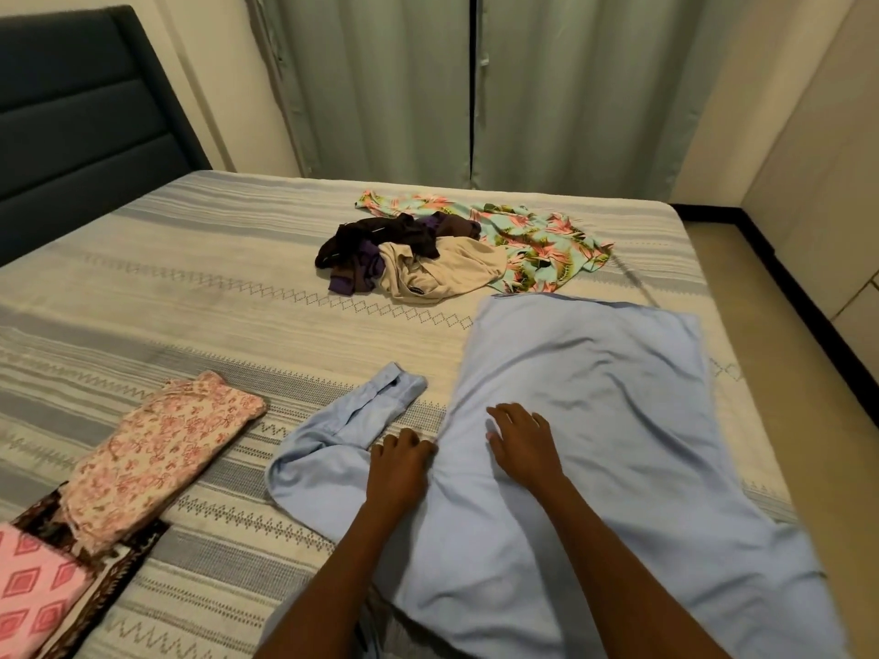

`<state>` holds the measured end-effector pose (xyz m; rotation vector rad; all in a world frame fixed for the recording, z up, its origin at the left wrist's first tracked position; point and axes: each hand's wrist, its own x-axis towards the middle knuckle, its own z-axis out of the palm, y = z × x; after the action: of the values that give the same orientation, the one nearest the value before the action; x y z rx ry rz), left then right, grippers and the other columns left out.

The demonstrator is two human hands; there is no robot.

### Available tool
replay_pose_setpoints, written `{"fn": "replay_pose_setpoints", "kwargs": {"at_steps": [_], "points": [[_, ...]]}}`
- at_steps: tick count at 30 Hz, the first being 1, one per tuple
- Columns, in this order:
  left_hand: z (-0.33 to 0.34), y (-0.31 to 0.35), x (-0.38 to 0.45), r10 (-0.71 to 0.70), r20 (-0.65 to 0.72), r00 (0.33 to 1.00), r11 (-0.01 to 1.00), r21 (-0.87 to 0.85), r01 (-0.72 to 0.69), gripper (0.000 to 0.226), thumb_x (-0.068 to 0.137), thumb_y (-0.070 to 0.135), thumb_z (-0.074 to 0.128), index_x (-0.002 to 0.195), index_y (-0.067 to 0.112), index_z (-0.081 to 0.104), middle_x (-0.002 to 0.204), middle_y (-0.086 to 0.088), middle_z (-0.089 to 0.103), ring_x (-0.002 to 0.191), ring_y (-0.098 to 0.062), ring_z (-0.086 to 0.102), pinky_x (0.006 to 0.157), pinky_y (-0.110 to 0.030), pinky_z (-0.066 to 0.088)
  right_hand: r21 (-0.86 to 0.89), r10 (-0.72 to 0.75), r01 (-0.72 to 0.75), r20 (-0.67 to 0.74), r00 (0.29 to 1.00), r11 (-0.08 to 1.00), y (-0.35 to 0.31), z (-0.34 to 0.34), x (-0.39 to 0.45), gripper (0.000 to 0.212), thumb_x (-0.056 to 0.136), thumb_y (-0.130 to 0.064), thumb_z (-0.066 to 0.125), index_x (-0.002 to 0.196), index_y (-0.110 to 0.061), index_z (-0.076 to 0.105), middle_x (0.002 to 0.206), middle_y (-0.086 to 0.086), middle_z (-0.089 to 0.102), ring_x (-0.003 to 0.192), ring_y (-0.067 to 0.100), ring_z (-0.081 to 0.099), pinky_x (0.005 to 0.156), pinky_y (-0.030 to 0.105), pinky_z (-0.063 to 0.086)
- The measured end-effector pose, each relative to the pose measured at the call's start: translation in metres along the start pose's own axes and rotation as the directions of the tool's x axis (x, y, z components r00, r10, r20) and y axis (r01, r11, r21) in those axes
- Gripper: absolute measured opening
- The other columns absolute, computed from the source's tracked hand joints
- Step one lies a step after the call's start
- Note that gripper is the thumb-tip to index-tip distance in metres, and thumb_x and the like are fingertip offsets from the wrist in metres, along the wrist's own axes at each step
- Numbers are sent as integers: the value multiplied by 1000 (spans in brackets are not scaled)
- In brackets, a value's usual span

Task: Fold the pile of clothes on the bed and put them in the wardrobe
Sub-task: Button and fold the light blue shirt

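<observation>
A light blue shirt (pixel 594 397) lies spread flat on the bed (pixel 190 259), its sleeve (pixel 361 411) stretched out to the left. My left hand (pixel 399 461) rests with curled fingers where the sleeve meets the body. My right hand (pixel 521 442) lies flat, fingers apart, on the shirt's body. Further back sits a loose pile: a dark purple and black garment (pixel 376 249), a beige garment (pixel 442 273) and a turquoise floral garment (pixel 537 240).
Folded clothes lie at the near left: a pink floral piece (pixel 161 459), a pink diamond-patterned piece (pixel 33 596) and a dark patterned one (pixel 109 577) beneath. A dark headboard (pixel 71 116) stands at the left, curtains (pixel 475 88) behind, floor (pixel 785 325) at the right.
</observation>
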<state>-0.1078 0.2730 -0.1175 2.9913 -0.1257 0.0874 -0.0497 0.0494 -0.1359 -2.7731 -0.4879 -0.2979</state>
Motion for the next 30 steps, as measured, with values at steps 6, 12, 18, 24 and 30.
{"fn": "replay_pose_setpoints", "kwargs": {"at_steps": [6,12,18,24,30], "points": [[1,31,0,90,-110,990,995,-22,-93,17,75,19,77,92,19,73,96,-9,66,80,-37,64,72,-45,52,-122,333,-336,-44,942,934,61,-23,-77,53,94,-46,40,134,-18,60,137,6,59,130,27,53,103,50,41],[24,106,-20,390,-87,917,910,-116,-398,29,69,11,77,97,17,72,107,-10,68,90,-33,68,75,-39,52,-106,533,-540,-94,841,835,126,-68,-170,50,97,-39,38,133,-11,60,132,13,62,123,34,57,97,50,48],[42,222,-83,689,-153,708,660,-270,-701,30,90,41,57,103,19,73,106,-5,68,93,-27,67,81,-37,54,73,698,-698,-173,695,713,168,-108,-246,44,98,-29,38,132,-9,58,135,15,58,125,36,53,100,50,46],[43,302,-129,777,31,629,625,-152,-765,65,85,75,43,117,23,63,119,-3,59,102,-25,56,83,-38,43,343,896,-837,-33,443,426,174,-140,-288,40,93,-46,60,120,-18,56,125,13,60,109,36,58,91,44,50],[49,340,-150,727,72,682,686,-36,-727,39,92,49,53,110,15,61,108,-9,63,94,-32,59,79,-43,44,218,932,-944,212,293,247,168,-148,-312,91,81,-81,51,130,-5,54,131,21,57,119,40,56,95,42,46]]}}
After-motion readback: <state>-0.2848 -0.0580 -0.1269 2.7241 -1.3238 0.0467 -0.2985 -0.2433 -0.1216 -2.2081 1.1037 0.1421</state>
